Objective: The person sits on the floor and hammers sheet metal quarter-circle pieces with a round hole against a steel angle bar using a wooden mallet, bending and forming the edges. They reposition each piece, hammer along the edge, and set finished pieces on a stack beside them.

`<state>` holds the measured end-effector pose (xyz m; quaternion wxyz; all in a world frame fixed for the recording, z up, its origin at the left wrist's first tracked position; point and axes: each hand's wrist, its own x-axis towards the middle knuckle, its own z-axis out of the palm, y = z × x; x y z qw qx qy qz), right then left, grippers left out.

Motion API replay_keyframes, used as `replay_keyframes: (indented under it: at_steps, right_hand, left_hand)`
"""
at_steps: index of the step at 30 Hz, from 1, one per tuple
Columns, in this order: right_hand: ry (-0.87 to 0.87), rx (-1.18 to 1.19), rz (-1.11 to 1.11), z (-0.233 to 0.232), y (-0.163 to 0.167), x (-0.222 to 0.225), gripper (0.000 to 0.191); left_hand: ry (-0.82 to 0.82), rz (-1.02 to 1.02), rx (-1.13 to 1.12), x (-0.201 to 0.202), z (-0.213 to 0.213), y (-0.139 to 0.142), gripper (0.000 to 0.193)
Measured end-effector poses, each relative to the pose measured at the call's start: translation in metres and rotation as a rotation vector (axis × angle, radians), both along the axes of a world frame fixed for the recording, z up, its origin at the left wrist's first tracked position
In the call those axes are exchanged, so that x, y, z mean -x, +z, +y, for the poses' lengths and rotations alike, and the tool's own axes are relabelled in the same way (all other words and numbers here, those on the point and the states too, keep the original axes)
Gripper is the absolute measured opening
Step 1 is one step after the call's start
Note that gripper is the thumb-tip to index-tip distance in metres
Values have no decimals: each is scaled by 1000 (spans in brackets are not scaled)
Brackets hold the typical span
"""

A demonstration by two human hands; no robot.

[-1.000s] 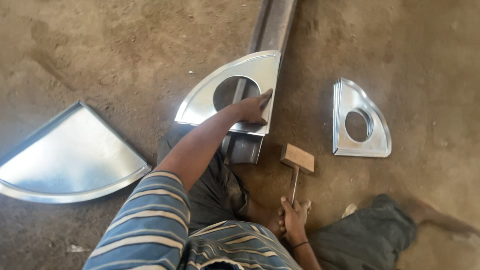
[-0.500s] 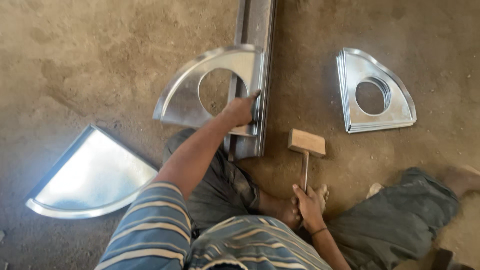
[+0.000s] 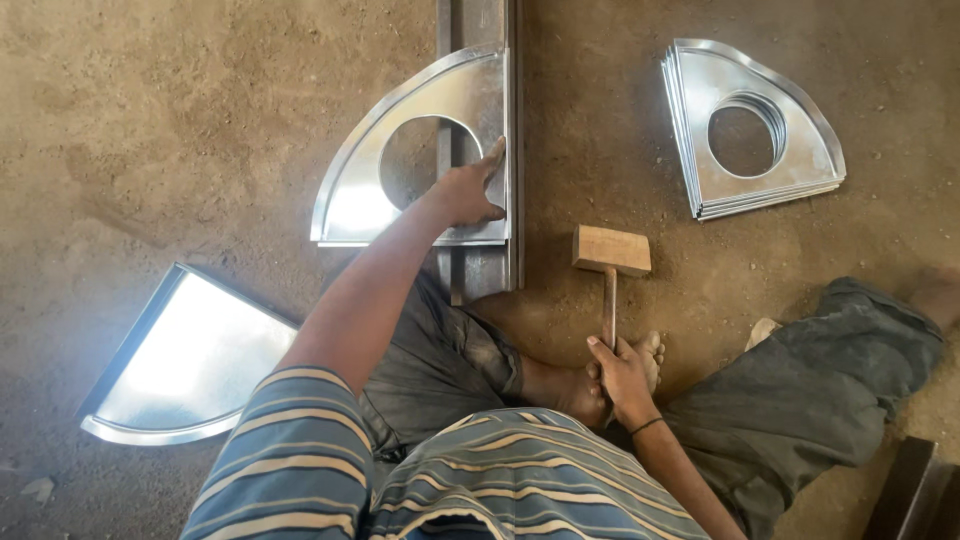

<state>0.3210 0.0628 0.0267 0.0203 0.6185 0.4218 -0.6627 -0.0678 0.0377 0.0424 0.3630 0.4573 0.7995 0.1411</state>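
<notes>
Now I'm pressing my left hand (image 3: 468,192), fingers spread flat, on the holed metal sheet (image 3: 400,170) lying over the steel beam (image 3: 480,270). My right hand (image 3: 622,375) is gripping the wooden mallet (image 3: 610,255), its head resting on the dirt floor (image 3: 150,120).

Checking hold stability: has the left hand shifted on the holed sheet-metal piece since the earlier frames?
No. The left hand stays pressed on the holed sheet-metal piece near its straight right edge, over the steel bar; only the camera framing changed.

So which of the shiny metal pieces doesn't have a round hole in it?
The solid quarter-round sheet lying at lower left on the dirt floor. The piece under the left hand and the stack at upper right each have a round hole.
</notes>
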Motion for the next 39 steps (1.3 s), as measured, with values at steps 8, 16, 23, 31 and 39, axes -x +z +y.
replay_keyframes:
  at_steps: [8,16,23,31,39]
  right_hand:
    - [41,-335,318,-12,23,-5,19]
    - [17,-176,503,-32,53,24,21]
    - [22,-425,922,-2,137,24,42]
    - [263,-84,454,-26,66,64,53]
    - [-354,-225,1002,-2,40,42,48]
  left_hand:
    - [0,55,75,-3,3,9,126]
    - [-7,67,73,-7,2,8,126]
    - [39,6,163,-8,2,0,122]
    - [-36,52,-66,-5,-2,-13,125]
    - [-13,19,-22,-1,-2,-22,125]
